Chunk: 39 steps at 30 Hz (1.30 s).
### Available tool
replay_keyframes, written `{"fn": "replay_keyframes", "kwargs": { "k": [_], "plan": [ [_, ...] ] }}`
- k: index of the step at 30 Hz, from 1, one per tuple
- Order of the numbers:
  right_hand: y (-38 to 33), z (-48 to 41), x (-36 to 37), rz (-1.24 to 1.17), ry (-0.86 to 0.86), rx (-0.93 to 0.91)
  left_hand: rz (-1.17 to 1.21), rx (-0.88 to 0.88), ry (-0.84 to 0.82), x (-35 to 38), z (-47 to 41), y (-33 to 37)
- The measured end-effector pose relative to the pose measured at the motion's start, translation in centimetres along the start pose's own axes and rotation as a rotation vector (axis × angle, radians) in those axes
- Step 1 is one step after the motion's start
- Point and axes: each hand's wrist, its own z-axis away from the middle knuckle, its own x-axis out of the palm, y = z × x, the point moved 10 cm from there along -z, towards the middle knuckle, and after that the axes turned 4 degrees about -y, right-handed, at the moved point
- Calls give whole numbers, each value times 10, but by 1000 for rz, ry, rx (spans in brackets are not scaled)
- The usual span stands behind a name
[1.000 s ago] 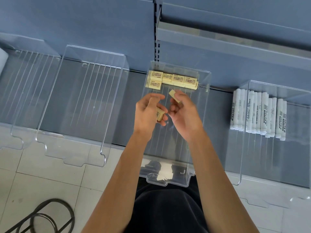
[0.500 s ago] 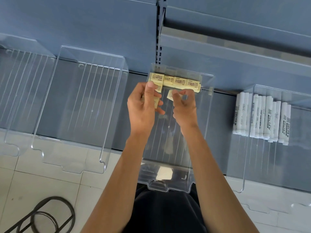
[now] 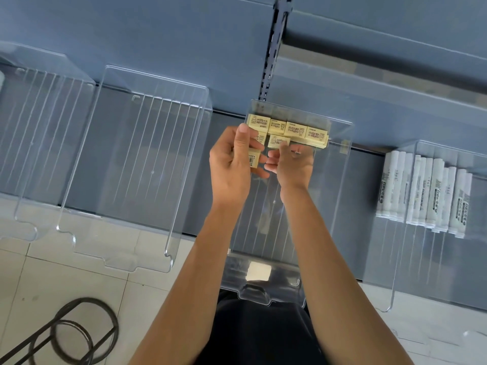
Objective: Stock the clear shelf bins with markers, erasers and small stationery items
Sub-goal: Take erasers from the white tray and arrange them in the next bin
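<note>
Both hands are now deep in the middle clear plastic bin (image 3: 340,180), up against its back end. A second ago they were working over the bin's middle. My left hand (image 3: 232,164) has its fingers curled round a small cream eraser with a barcode (image 3: 254,159), gripping it above the bin floor. The thumb is raised beside the row of cream erasers (image 3: 295,130) that lines the back wall.

My right hand (image 3: 292,167) was pinching a cream eraser and carrying it tilted half a second ago. That loose cream eraser (image 3: 278,141) now lies flat, label up, just in front of the back row and touching it. My right fingers are bent, with one tip on the eraser's near edge. I cannot tell whether I still pinch it or merely touch it.

The white markers (image 3: 421,191) lie side by side in the clear bin on the right (image 3: 390,299), as before. The empty clear bin to the left (image 3: 184,180) sits on the blue-grey shelf (image 3: 363,180), unchanged. The black wire ring stand (image 3: 79,333) rests on the pale tiled floor (image 3: 66,272).
</note>
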Motion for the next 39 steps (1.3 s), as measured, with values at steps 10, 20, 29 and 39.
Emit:
{"fn": "replay_keyframes", "kwargs": {
  "k": [10,20,29,39],
  "plan": [
    [5,0,0,-25,40,14,-13,-8,-5,-2,2,-4],
    [6,14,0,-70,-227,30,-104,-39,-38,0,4,-3],
    [-28,56,-4,74,-406,-189,-110,-189,-168,11,15,-16],
    [-34,92,-16,201,-482,-371,154,-266,-244,31,38,-23]
  ]
}}
